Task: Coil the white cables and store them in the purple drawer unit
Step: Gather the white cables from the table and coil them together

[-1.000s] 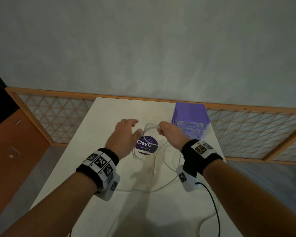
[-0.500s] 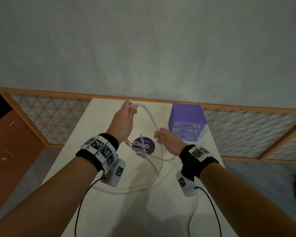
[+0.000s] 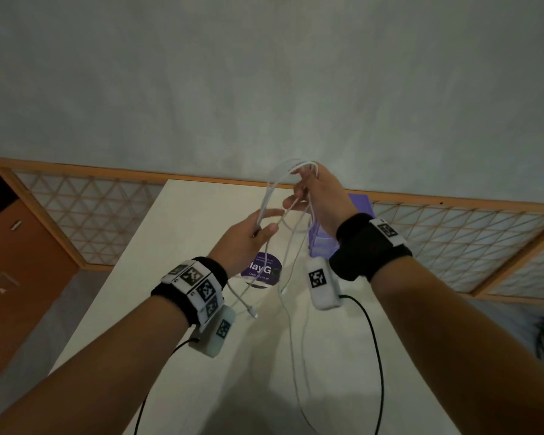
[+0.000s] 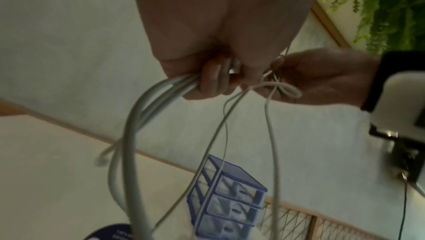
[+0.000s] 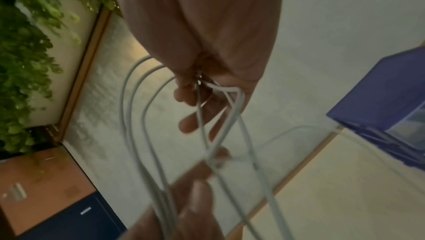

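White cables (image 3: pixel 291 215): looped, raised above desk (image 3: pixel 170 246); upper bend pinched in right hand (image 3: pixel 321 199), lower strands gripped by left hand (image 3: pixel 245 240).

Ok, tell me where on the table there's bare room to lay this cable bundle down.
The table is bare on its left side, from the far edge forward, left of the round purple sticker. It is crowded in the middle, where white cables dangle, and at the right by the purple drawer unit.
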{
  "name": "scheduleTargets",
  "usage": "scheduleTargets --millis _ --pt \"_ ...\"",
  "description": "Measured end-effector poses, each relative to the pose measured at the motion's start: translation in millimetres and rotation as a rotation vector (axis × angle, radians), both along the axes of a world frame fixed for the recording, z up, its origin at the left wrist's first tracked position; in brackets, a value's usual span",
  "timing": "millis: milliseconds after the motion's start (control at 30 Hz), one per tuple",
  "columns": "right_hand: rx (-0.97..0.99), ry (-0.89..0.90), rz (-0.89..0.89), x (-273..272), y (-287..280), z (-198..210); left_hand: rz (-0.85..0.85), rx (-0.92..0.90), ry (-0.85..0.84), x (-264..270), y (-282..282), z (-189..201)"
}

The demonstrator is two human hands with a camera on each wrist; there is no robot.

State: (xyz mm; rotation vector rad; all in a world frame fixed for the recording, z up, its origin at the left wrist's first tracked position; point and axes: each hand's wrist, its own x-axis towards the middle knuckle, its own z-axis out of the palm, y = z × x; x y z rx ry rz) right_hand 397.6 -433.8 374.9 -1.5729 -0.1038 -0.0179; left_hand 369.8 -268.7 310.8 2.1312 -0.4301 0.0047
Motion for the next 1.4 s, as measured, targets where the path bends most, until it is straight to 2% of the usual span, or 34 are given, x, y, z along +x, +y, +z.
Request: scheduleTargets --millis 133,267,333,467,533,600,700,800,933,1033,1167,1400 --pt "-0.089 -0.051 -0.06 4 -4 14 -0.045 0.128 0.003 4 0 -3" --pt "-0.224 -0.099 -0.076 10 -4 21 -0.15 0.114 0.003 2 -4 0" --pt "-0.15 -0.07 -0.05 9 0 27 -0.122 0.078 0.0 0 -7 3" --pt "0.203 0.022 0.035 8 13 36 -0.038 0.019 0.011 -1 -16 5" --pt "0.232 0.028 0.038 7 18 41 -0.041 -0.011 0.058 0 -19 3" --pt "0.127 0.002 0.022 7 17 46 -0.057 0.066 0.091 -1 -20 -1" --pt "-0.208 -0.126 -0.016 10 8 51 -0.045 0.196 0.143 -2 -14 -15" --pt "-0.484 -0.234 -0.058 14 -6 49 0.003 0.19 0.158 -1 0 -24" --pt "-0.655 -0.375 -0.034 14 -17 46 0.029 0.251 0.185 3 15 -33" --pt "-0.736 -0.523 -0.079 18 -17 52 0.039 0.322 0.21 5 24 -41" --pt "-0.681 -0.59 -0.152 25 -17 56 0.065 0.199 0.237 4 27 -42" --pt "-0.217 -0.25 -0.173 31 -29 52 0.136 0.006 0.218 3 28 -35"
